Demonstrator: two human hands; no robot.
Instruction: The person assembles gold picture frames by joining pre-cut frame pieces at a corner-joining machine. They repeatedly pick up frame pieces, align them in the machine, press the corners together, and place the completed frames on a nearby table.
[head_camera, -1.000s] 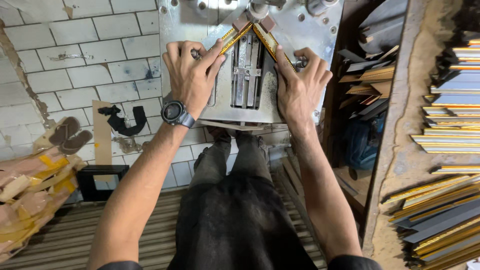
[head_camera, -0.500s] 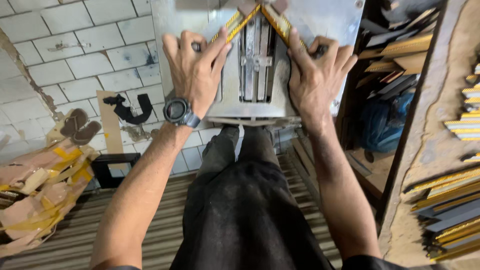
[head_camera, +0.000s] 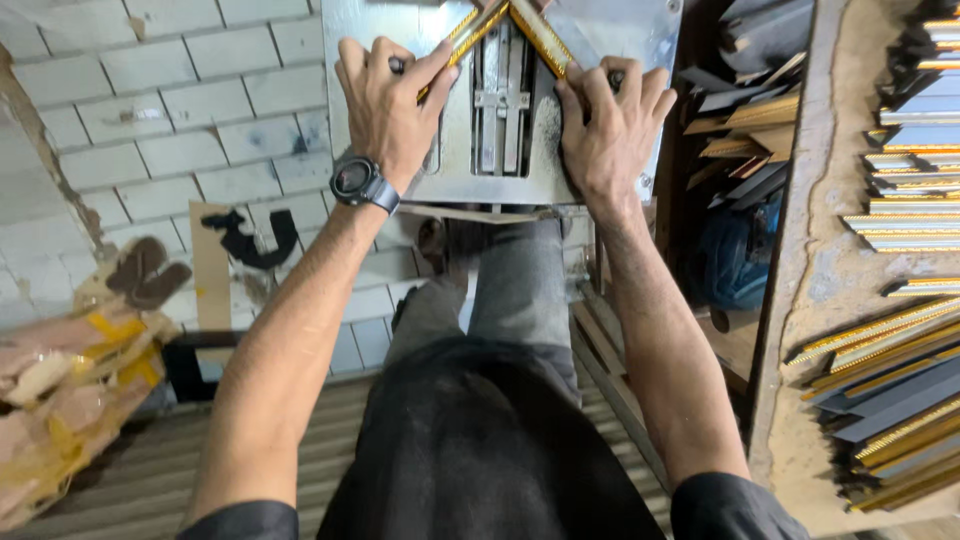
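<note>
My left hand presses down on a gold-patterned frame strip lying on the grey metal machine table. A black watch is on that wrist. My right hand presses a second gold frame strip on the right side. The two strips meet in a pointed corner at the top edge of the view, over the machine's central slotted guide. The corner's tip is cut off by the frame. My legs in dark trousers are below the table.
A wooden shelf on the right carries stacks of gold and dark frame strips. More offcuts lie behind it. A white tiled wall is left, with taped bundles at the lower left and a corrugated floor.
The view has shifted so the machine table sits higher in the frame. Both hands stay pressed on the two strips, keeping the corner joined.
</note>
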